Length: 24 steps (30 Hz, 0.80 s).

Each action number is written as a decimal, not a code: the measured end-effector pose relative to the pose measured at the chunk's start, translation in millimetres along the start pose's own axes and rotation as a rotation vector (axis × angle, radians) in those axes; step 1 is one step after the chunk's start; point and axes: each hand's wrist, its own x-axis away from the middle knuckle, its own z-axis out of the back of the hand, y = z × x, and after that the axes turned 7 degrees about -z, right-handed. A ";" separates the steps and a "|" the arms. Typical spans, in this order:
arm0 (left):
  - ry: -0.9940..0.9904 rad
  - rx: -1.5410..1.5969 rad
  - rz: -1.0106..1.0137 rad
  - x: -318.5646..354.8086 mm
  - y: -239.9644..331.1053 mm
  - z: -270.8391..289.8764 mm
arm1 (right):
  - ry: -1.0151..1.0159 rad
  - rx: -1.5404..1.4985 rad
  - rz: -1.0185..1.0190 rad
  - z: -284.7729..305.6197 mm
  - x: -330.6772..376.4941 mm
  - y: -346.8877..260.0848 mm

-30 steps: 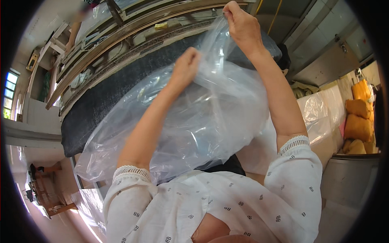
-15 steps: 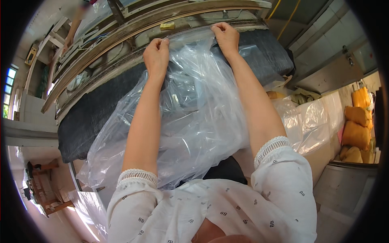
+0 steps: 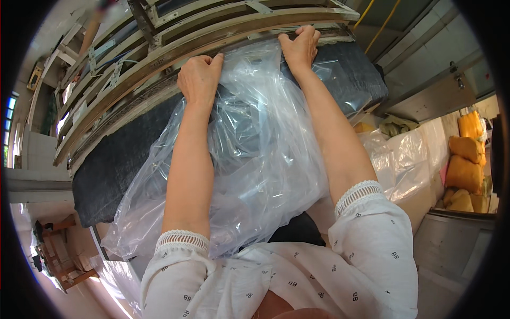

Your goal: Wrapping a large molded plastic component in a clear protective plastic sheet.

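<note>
Touching clear plastic (image 3: 252, 72) between them, left hand (image 3: 200, 78) and right hand (image 3: 299, 50) hide some fingertips; whether they grasp, I cannot tell.

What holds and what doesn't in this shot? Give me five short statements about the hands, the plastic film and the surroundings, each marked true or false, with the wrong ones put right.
1. The left hand and the right hand are both at the upper end of the plastic film. True.
2. The plastic film is solid red. False: it is see-through and colourless.
3. A dark pad lies partly under the film. True.
4. The stack at the far right of the view is green. False: orange bundles are stacked there.
5. A slatted frame stands beyond the hands. True.
</note>
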 end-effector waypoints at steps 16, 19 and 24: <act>-0.006 0.020 -0.008 -1.0 -6.0 3.8 | 0.132 -0.254 -0.141 -3.5 -10.9 5.7; -0.018 0.001 -0.012 -1.4 -5.3 5.7 | 0.126 -0.307 -0.158 -2.6 -12.8 7.7; -0.005 -0.013 -0.069 -2.6 -3.6 2.9 | 0.122 -0.326 -0.131 1.0 -18.3 10.3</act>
